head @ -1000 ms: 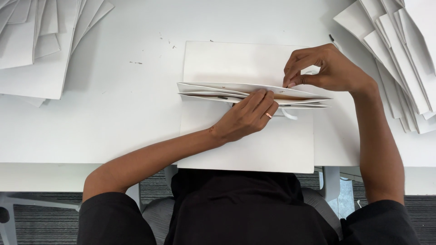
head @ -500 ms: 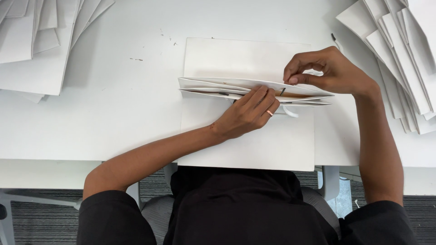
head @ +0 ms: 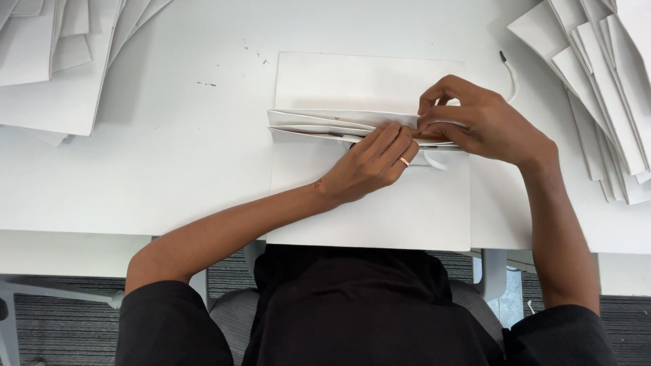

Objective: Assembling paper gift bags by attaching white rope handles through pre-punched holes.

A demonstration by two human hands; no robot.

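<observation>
White paper bag [head: 369,203] on white table [head: 169,176]; black sleeves [head: 169,329].

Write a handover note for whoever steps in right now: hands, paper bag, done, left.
Left hand: fingers pressed on the folded gusset of the flat white paper bag, by a white cord handle.
Right hand: pinching the same fold from the far side.
Bag lies flat at the white table edge.
Done: bag flat, one cord showing at the fold.
Left: hands not yet off the fold.
Stacks of white bags at both far corners; loose cord nearby.
</observation>
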